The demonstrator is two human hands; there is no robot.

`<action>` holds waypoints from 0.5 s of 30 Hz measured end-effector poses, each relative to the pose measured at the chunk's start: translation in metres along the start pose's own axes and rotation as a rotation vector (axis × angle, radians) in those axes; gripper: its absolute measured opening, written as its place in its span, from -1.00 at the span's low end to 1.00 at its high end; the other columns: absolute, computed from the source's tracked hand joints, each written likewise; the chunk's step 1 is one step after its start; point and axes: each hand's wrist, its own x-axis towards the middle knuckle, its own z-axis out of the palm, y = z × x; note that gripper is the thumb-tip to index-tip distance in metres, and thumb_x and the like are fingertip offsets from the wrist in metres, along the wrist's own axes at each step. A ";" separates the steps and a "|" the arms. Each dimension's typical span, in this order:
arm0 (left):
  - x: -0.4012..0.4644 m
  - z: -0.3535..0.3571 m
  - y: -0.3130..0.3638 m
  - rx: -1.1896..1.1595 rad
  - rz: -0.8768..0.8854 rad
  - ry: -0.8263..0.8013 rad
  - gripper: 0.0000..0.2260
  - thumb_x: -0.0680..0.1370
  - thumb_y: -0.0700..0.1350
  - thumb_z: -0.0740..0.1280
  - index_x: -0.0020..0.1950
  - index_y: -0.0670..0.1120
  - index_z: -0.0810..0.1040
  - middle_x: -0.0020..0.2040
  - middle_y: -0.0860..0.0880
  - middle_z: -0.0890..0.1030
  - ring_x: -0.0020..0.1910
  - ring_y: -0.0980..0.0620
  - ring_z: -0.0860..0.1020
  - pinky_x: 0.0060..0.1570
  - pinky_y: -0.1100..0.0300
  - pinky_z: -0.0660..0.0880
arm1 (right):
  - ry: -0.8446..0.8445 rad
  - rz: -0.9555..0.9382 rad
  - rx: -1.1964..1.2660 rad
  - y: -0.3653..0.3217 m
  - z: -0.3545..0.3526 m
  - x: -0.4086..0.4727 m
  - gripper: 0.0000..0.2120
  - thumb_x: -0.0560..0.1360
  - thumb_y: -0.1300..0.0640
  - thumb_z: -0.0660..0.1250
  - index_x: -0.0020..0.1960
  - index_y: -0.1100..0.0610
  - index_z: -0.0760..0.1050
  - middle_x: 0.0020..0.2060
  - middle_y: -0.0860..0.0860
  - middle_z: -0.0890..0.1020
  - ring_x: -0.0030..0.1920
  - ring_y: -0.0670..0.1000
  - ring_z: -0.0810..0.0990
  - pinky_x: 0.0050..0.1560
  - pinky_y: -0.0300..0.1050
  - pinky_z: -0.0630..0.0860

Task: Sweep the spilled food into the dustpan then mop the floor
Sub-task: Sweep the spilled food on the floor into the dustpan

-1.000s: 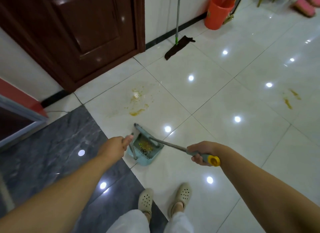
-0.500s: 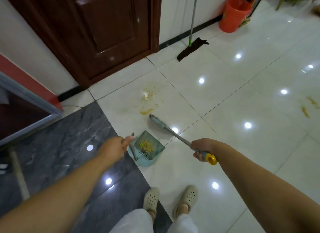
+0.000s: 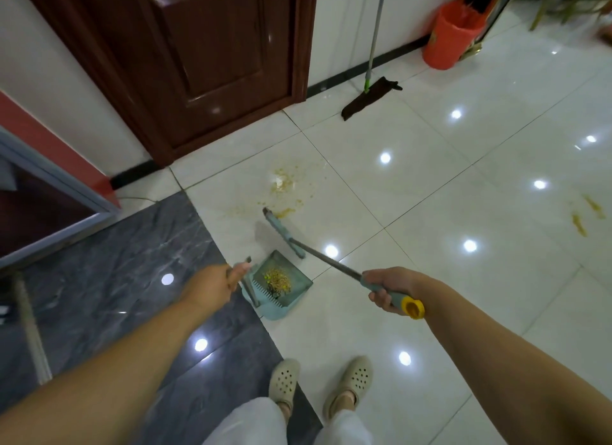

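Note:
A teal dustpan (image 3: 299,284) stands on the white tile with yellow crumbs (image 3: 276,279) inside. My left hand (image 3: 218,284) grips the dustpan's upright handle. My right hand (image 3: 389,287) grips the broom's grey handle near its yellow end cap. The broom's teal head (image 3: 283,231) rests on the floor beyond the dustpan, at the near edge of the yellow spilled food (image 3: 284,186). A second yellow smear (image 3: 586,214) lies on the tiles at far right. A mop (image 3: 369,96) with a dark flat pad leans against the wall.
A dark wooden door (image 3: 205,56) is ahead on the left. An orange bin (image 3: 452,35) stands by the wall at top right. Dark marble flooring (image 3: 126,265) lies to the left, with a pale pole (image 3: 29,325) over it. My two shoes (image 3: 318,383) are below.
The broom head has left the dustpan and moved forward across the tile to the edge of the spill. The dustpan and my left hand have stayed put.

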 end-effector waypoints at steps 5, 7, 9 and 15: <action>-0.003 -0.011 -0.007 0.003 -0.021 0.029 -0.51 0.60 0.20 0.07 -0.37 -0.09 0.45 -0.47 -0.04 0.51 -0.38 -0.04 0.52 -0.29 0.20 0.38 | 0.075 0.007 -0.025 -0.006 0.003 0.010 -0.89 0.55 0.21 0.25 -0.03 0.26 0.39 -0.47 0.13 0.48 -0.69 -0.09 0.35 -0.64 -0.37 0.37; -0.004 -0.012 -0.009 0.023 -0.017 0.023 -0.51 0.60 0.19 0.07 -0.36 -0.09 0.46 -0.47 -0.04 0.51 -0.34 -0.05 0.53 -0.22 0.16 0.40 | 0.089 0.026 -0.042 -0.003 0.006 0.015 -0.88 0.55 0.22 0.25 -0.07 0.28 0.37 -0.41 0.14 0.46 -0.70 -0.08 0.35 -0.64 -0.36 0.38; -0.005 -0.012 -0.010 0.048 -0.021 0.022 -0.51 0.60 0.20 0.06 -0.35 -0.09 0.46 -0.47 -0.03 0.51 -0.35 -0.04 0.52 -0.19 0.16 0.41 | 0.090 0.051 -0.064 0.003 0.012 0.018 -0.87 0.55 0.21 0.26 -0.07 0.28 0.38 -0.41 0.15 0.47 -0.70 -0.07 0.36 -0.64 -0.35 0.38; -0.004 -0.007 -0.015 -0.030 -0.058 0.020 -0.50 0.59 0.21 0.07 -0.36 -0.09 0.46 -0.49 -0.02 0.51 -0.42 0.00 0.51 -0.33 0.23 0.34 | -0.037 0.092 -0.010 0.016 0.030 0.005 -0.85 0.54 0.20 0.30 0.01 0.27 0.40 -0.51 0.13 0.49 -0.66 -0.09 0.37 -0.65 -0.34 0.40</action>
